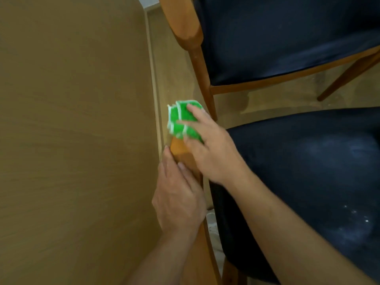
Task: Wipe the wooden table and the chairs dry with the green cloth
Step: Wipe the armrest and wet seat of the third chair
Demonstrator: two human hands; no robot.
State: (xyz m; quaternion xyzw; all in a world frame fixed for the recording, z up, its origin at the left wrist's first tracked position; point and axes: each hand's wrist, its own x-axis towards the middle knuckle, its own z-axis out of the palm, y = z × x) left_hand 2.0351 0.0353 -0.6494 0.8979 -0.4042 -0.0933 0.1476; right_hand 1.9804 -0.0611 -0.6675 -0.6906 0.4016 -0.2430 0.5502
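Observation:
The folded green cloth (181, 118) with white stitching lies over the front end of the near chair's wooden armrest (181, 151). My right hand (211, 147) holds the cloth, fingers curled over its top. Just behind it, my left hand (178, 194) wraps around the same armrest. The near chair's dark blue seat (308, 171) fills the right side. The wooden table (72, 130) takes up the whole left side, with its edge strip close to the armrest.
A second wooden chair (277, 38) with a dark blue seat and a rounded armrest (183, 23) stands further back at the upper right. Light wood floor (176, 79) shows in the narrow gap between table and chairs. The picture is blurred by motion.

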